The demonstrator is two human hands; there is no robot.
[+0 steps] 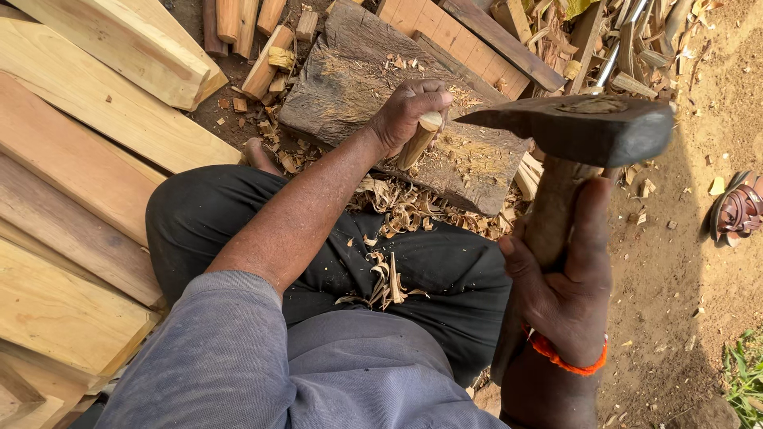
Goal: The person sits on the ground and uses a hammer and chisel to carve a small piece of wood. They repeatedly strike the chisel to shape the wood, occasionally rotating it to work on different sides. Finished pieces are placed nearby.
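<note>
Two hands are busy here, both closed on something. The left hand is wrapped around a short pale peg, holding it tilted with its lower end resting on the block, near the block's front edge. The right hand is clenched on the handle of an adze, thumb laid up along the wood, with the dark iron head raised above the block's right end and its thin edge pointing toward the peg.

The peg looks light, stiff and dry, freshly shaved and probably smooth under the fingers; I judge the upper end, where the fingers sit now, the safe place to hold it, well away from where the edge would land. The adze looks head-heavy, so the grip just below the head gives control rather than swing.

The left arm reaches forward over the left knee, elbow slightly bent, wrist turned so the knuckles face up. The right forearm rises steeply toward the camera, an orange band at the wrist.

Shavings lie thick along the block's front edge and across the dark trousers. Pale planks are stacked beyond the block's left side, short sticks lie past its far left corner, and a sandal sits on the dirt well apart to the right.
</note>
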